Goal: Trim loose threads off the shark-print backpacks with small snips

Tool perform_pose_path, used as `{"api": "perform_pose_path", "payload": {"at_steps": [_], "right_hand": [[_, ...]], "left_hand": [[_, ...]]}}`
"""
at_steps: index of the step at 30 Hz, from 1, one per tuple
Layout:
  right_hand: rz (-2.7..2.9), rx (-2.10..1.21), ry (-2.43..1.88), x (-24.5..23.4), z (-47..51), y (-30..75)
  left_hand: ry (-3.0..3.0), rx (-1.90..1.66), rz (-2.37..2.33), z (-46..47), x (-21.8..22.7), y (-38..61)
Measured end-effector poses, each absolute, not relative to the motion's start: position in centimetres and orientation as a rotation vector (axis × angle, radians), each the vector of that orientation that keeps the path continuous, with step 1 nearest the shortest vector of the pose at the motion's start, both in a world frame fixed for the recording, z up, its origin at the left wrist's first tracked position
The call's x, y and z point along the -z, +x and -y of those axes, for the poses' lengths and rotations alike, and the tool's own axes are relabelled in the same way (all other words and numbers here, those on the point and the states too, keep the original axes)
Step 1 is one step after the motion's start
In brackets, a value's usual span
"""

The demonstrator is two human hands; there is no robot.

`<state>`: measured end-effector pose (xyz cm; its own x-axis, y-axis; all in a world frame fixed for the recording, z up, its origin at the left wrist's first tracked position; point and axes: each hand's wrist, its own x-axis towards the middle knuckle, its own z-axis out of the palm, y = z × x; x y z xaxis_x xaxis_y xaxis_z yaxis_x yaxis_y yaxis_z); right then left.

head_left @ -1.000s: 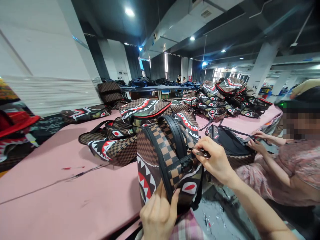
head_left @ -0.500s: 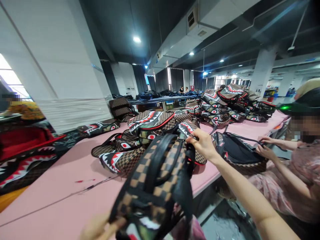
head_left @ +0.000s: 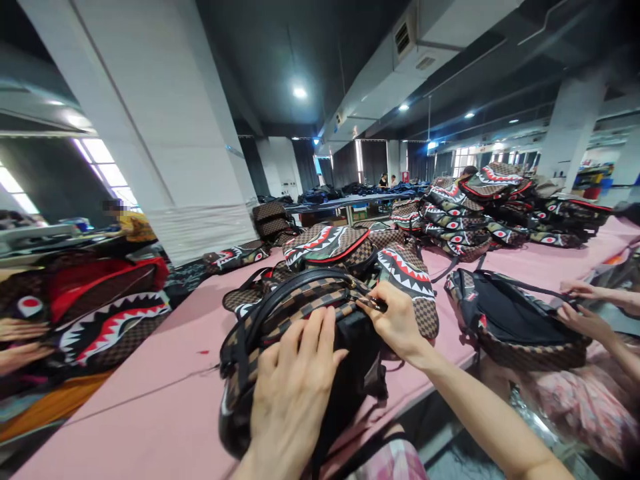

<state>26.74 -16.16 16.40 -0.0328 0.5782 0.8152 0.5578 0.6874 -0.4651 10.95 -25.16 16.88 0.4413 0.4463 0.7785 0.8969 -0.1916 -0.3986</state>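
A brown-checkered backpack (head_left: 353, 353) sits at 6 o'clock, at a pink table (head_left: 175, 427). The left hand (head_left: 297, 373) lies across it, 4 fingers slightly spread, thumb apart. At its 2 o'clock, the right hand (head_left: 397, 320) pinches a small dark item (head_left: 373, 305), too small to identify, at the bag's top edge. From the bag, shark-print bags (head_left: 325, 247) heap at 12 o'clock; at 3 o'clock, a co-worker's hands (head_left: 585, 321) hold another bag (head_left: 530, 327).
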Motion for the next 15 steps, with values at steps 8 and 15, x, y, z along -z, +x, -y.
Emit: {"api": "perform_pose_path", "payload": {"at_steps": [8,15], "right_hand": [[1.839,0.173,-1.2,-19.1,14.3,26.6],[1.799,-0.655,-0.746,-20.2,13.9,26.5]], "left_hand": [[-1.806,0.645,1.072,23.1,-16.9,10.6],[-1.911,0.752,0.905,24.9,-16.6,7.1]]}}
